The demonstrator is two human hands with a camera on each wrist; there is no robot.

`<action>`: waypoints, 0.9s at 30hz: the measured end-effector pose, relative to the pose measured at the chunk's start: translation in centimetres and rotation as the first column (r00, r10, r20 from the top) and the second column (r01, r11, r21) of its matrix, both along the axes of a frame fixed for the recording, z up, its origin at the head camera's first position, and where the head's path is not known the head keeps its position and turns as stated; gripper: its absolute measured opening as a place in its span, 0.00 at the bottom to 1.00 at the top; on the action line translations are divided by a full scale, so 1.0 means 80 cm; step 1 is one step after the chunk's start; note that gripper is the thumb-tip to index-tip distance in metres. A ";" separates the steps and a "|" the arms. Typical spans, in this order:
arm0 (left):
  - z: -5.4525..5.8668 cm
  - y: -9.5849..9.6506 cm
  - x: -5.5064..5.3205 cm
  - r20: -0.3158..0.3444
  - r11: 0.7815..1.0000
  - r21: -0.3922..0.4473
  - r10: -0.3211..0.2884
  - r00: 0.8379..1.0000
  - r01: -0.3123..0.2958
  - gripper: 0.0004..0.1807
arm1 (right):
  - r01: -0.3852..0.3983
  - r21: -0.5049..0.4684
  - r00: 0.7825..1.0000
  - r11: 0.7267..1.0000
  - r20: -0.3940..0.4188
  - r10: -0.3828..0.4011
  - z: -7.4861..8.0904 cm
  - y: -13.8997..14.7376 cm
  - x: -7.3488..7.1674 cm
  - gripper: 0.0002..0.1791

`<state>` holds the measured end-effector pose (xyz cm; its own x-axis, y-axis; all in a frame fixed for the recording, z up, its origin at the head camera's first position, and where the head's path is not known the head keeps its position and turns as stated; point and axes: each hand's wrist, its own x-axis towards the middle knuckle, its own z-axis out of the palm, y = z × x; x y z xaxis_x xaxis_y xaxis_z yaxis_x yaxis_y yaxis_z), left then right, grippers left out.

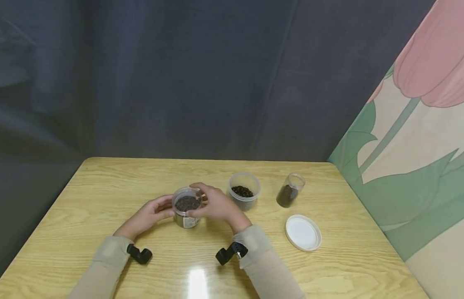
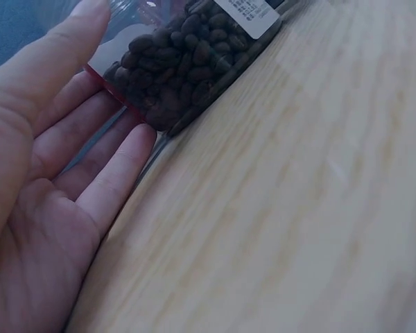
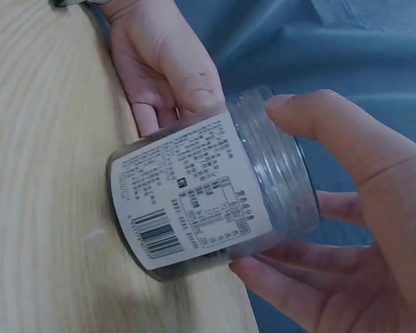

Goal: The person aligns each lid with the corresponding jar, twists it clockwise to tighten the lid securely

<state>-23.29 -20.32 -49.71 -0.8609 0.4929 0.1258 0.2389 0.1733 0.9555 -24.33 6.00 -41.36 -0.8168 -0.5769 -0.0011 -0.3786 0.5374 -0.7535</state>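
Note:
A clear plastic jar of coffee beans [image 1: 187, 203] stands uncapped on the table, with a threaded neck and a printed label [image 3: 187, 187] with a barcode. From its left side my left hand [image 1: 151, 215] holds it, thumb toward the near side and fingers behind. Dark beans [image 2: 184, 59] show through the wall in the left wrist view. My right hand [image 1: 218, 204] grips the jar near its neck from the right, with the thumb on the near side of the rim and fingers around the far side.
Right of the jar, a round clear tub [image 1: 245, 203] holds some dark beans. Farther right stands a clear glass [image 1: 287, 195] with dark contents. A round white lid [image 1: 303, 233] lies nearer the front right. A dark curtain [image 1: 202, 83] hangs behind the table [image 1: 351, 232].

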 end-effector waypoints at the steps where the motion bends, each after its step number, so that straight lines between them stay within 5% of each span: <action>1: 0.000 0.000 0.000 -0.002 1.000 0.000 -0.005 1.000 0.005 0.30 | 0.016 0.008 1.000 1.000 -0.011 -0.016 -0.001 -0.002 0.001 0.45; 12: 0.002 -0.008 -0.001 -0.027 0.999 -0.037 0.017 0.999 -0.018 0.30 | 0.185 0.013 0.977 0.983 -0.111 -0.183 -0.006 -0.025 0.022 0.41; 21: -0.001 -0.004 -0.003 -0.034 1.000 -0.027 0.012 0.999 -0.013 0.30 | 0.155 0.030 0.980 0.987 -0.134 -0.149 -0.012 -0.015 0.020 0.50; 27: -0.002 -0.003 -0.002 -0.027 1.000 -0.005 0.004 1.000 -0.004 0.30 | 0.137 0.067 0.981 0.988 -0.146 -0.126 -0.009 -0.014 0.021 0.47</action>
